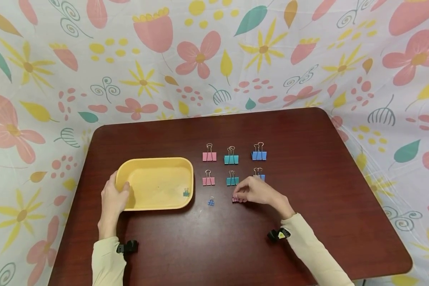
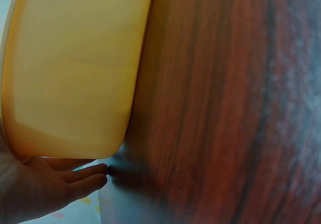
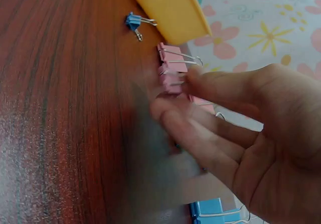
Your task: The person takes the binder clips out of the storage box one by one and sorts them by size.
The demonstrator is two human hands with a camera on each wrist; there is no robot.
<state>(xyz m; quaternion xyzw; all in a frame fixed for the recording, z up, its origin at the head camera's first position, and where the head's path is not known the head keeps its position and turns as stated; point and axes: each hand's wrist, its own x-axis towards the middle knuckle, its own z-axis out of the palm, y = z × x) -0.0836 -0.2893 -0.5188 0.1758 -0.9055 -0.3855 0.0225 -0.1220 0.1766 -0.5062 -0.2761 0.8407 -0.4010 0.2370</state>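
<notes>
My left hand (image 1: 115, 196) grips the left end of a yellow plastic tray (image 1: 151, 184), thumb over the rim and fingers under the outside. Inside the tray, by its right end, sits a small teal binder clip (image 1: 186, 192). My right hand (image 1: 254, 191) pinches a small pink binder clip (image 3: 172, 82) by its wire handles, low over the table. Left of that hand lies a small blue binder clip (image 1: 211, 201). Just beyond the fingers stand a medium teal clip (image 1: 232, 181) and a medium blue clip (image 1: 262, 177), the latter partly hidden by the hand.
A medium pink clip (image 1: 208, 181) stands right of the tray. Behind it runs a row of large clips: pink (image 1: 209, 156), teal (image 1: 231, 159) and blue (image 1: 259, 155). The dark wooden table (image 1: 207, 250) meets a flower-patterned cloth (image 1: 200, 91) at its back and sides.
</notes>
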